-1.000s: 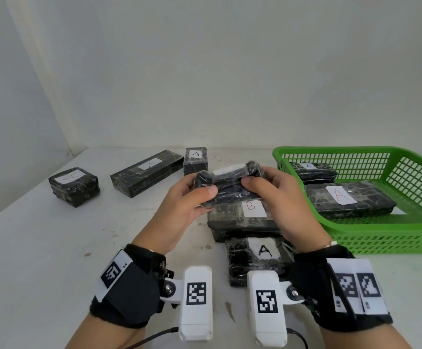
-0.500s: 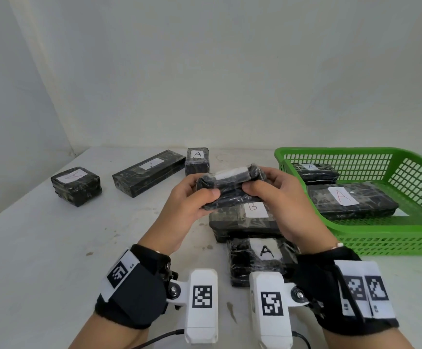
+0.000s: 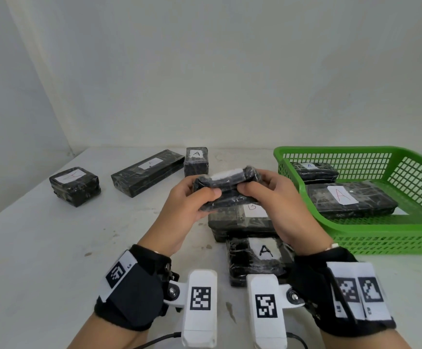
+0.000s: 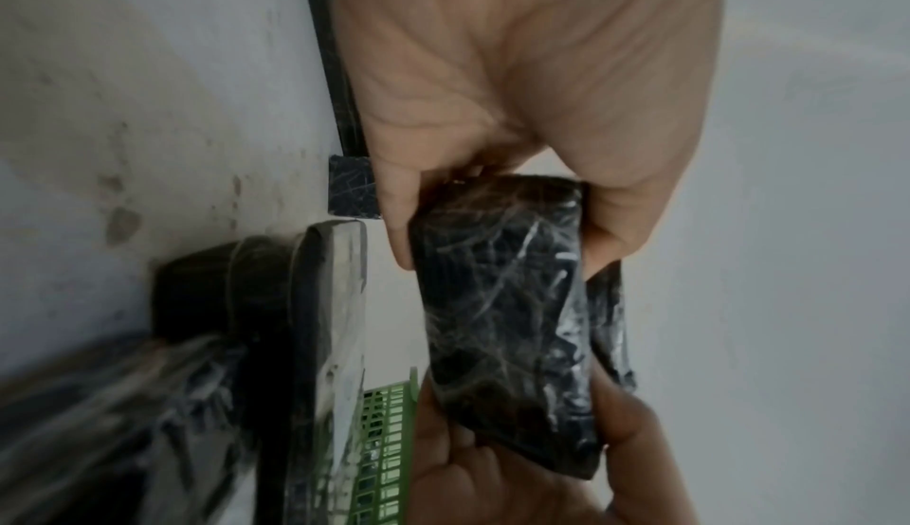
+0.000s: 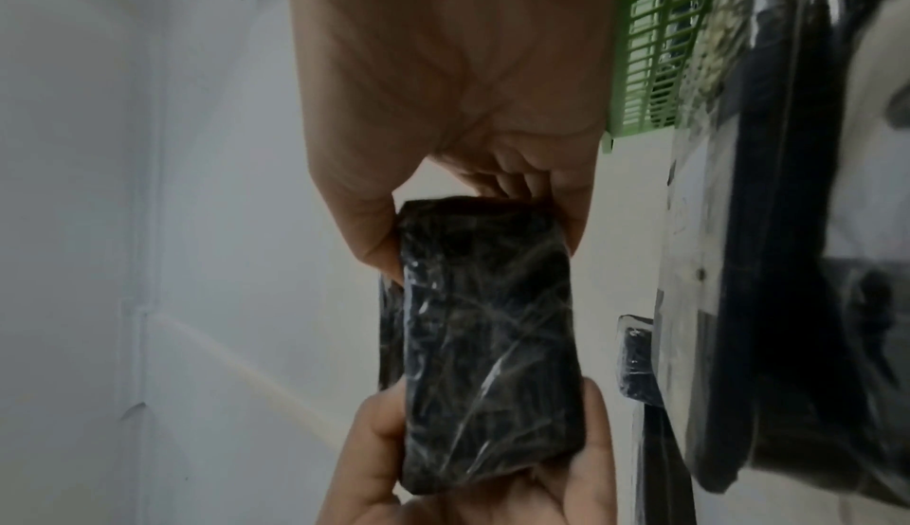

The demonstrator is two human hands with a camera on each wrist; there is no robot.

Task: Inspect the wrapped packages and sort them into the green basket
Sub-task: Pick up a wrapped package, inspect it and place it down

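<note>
The small black film-wrapped package (image 3: 226,187) has tipped slightly since a second ago, its white label face turning up and away, while both hands have kept their hold above the white counter (image 3: 41,248). The left hand (image 3: 187,205) pinches the package's left end between thumb and curled fingers; the right hand (image 3: 277,200) pinches the right end the same way. Directly beneath lie a flat black wrapped package marked B (image 3: 240,220) and, nearer the person, a black wrapped package marked A (image 3: 255,260). To the right stands the green plastic mesh basket (image 3: 391,239), holding two black wrapped packages labelled A.
</note>
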